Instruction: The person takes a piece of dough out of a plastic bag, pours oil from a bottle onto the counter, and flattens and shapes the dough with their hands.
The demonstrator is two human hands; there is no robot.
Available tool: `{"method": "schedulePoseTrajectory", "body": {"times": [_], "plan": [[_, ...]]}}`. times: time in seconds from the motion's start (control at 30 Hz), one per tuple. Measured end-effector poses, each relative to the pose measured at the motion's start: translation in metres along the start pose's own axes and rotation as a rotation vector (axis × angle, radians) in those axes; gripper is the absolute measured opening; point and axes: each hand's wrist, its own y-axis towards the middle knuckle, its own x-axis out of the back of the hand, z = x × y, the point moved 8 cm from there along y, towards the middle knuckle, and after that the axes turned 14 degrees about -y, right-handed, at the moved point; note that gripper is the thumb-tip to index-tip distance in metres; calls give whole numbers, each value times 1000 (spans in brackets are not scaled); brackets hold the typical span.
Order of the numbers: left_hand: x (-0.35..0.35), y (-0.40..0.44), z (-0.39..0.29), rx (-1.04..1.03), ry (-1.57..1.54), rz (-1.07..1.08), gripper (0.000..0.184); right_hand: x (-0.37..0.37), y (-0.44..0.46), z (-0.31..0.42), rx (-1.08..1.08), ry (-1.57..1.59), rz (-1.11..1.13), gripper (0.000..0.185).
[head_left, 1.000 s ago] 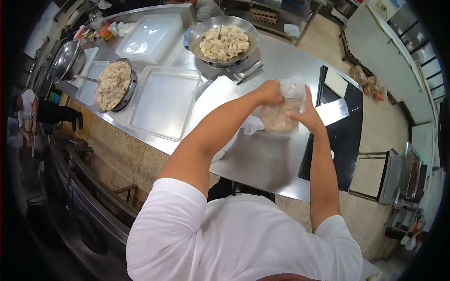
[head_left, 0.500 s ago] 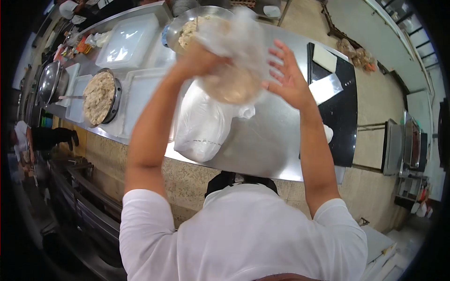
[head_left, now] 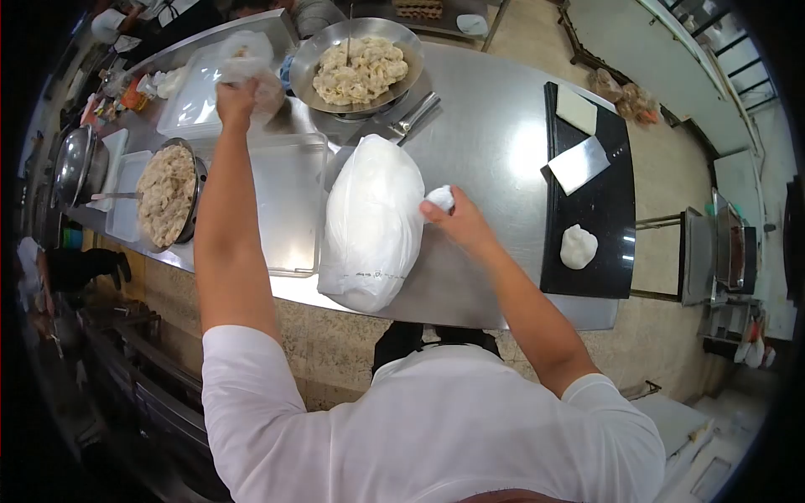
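Observation:
My left hand (head_left: 237, 102) reaches to the far left with its fingers closed on a clear plastic bag (head_left: 267, 90). What the bag contains is hard to make out; it hangs by a lidded clear container (head_left: 197, 92). A large, full white plastic bag (head_left: 375, 214) lies on the steel table in front of me. At its right side, my right hand (head_left: 465, 225) pinches a small bunched white end (head_left: 441, 198) that appears to belong to this bag. Behind the bag lies a metal scraper or spatula (head_left: 411, 117).
A wide metal bowl of pale, lumpy food (head_left: 360, 71) stands at the back, another pan of it (head_left: 172, 194) at left. A clear tray (head_left: 293, 201) lies between. On a black board (head_left: 591, 226) rest a white dough lump (head_left: 579, 246), a flat blade (head_left: 580, 165) and a white block (head_left: 576, 110).
My left hand has carried the clear bag from above the table's middle to the far left. My right hand, open before, has come down and taken hold of the bunched white end.

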Motion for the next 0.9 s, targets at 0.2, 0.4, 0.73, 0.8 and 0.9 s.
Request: {"method": "schedulePoseTrajectory", "body": {"times": [0.2,0.4,0.73,0.8,0.9], "plan": [[-15,-42,-19,71,32,205,70,-40,8,38,189,205,-54,110],[20,-133,-115,-353,225,130,82,-56,7,47,172,525,-105,91],[-26,-377,-188,-191,454,955,101,-54,23,51,45,89,-155,105],[-30,-392,-182,-260,482,943,102,-30,3,55,33,54,-151,107],[-29,-396,-177,-327,530,870,106,-5,-3,35,141,-39,-227,104]]}}
